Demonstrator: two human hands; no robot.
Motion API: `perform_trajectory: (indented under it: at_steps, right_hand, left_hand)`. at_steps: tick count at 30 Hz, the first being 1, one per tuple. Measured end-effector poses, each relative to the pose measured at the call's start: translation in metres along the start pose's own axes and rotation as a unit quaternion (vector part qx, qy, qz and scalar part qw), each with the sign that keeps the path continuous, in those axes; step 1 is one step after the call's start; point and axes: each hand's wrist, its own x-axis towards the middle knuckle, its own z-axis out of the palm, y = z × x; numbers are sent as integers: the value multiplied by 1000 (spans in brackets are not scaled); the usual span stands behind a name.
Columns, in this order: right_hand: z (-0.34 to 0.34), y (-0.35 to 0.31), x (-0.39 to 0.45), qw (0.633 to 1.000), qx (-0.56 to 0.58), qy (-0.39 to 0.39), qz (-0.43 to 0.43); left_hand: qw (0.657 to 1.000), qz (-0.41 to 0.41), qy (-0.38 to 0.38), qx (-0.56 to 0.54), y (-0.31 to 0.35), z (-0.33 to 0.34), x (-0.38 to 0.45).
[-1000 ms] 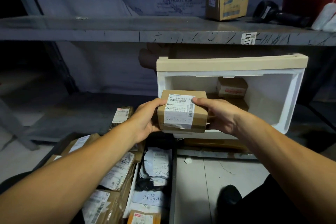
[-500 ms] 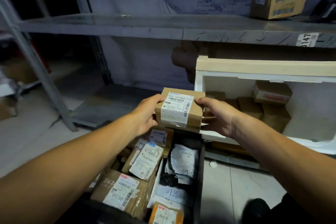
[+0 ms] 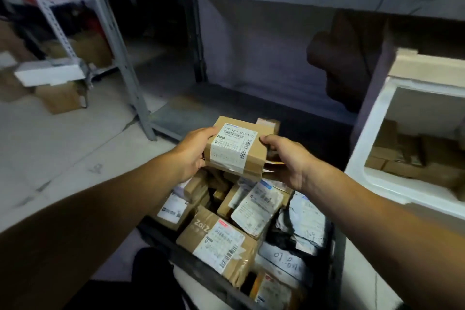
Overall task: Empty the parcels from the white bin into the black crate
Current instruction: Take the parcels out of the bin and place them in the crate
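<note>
A small brown cardboard parcel with a white shipping label is held between both hands above the far end of the black crate. My left hand grips its left side and my right hand grips its right side, with a thinner parcel under it. The crate on the floor is full of several labelled boxes and dark mailer bags. The white bin lies tipped on its side at the right, with several brown parcels still inside.
A grey metal shelf rack stands behind, its upright post left of the crate and its low shelf just beyond it. Boxes lie on the floor at far left. My dark shoe is beside the crate's near corner.
Both hands carried the parcel left, away from the white bin's opening, and lowered it over the black crate. The view swung left and down with it.
</note>
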Motion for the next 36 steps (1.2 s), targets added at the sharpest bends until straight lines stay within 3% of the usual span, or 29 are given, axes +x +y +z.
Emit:
perform_trajectory:
  at_steps: [10, 23, 31, 36]
  right_hand:
    - [104, 62, 53, 994, -52, -50, 78]
    - [177, 116, 79, 982, -106, -67, 144]
    - [206, 140, 90, 971, -104, -76, 203]
    - [205, 145, 97, 971, -71, -52, 223]
  left_hand:
    - [994, -56, 91, 35, -47, -108, 23]
    - [979, -106, 90, 152, -90, -187, 52]
    - [888, -7, 69, 454, -114, -191, 72]
    - [858, 44, 77, 506, -127, -184, 86]
